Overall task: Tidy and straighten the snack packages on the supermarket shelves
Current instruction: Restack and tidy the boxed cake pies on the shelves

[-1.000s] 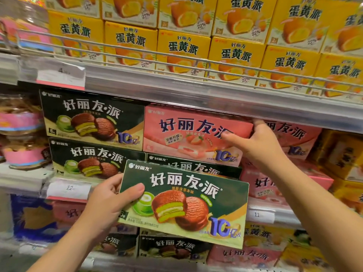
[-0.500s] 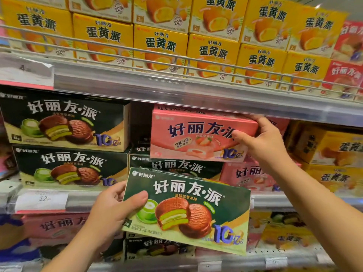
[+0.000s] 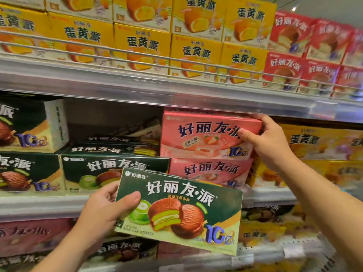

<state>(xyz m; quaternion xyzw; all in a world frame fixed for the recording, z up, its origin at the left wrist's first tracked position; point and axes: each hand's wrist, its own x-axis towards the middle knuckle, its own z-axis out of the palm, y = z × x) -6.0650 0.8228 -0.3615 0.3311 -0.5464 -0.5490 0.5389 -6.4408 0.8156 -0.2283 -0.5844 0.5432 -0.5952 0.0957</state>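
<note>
Left hand (image 3: 102, 211) grips green box (image 3: 178, 211) off shelf, held below gap (image 3: 114, 122) in green row. Right hand (image 3: 269, 142) clamps top pink box (image 3: 208, 134) atop pink stack. Tidying midway: green box unplaced, gap unfilled.

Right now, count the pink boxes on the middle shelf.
2. The upper pink box is on top of the stack, and the right hand grips its right end. The lower pink box lies directly beneath it. More may be hidden behind them.

Green box (image 3: 177, 209) reads 好丽友·派; yellow boxes (image 3: 142, 41) 蛋黄派.
</note>
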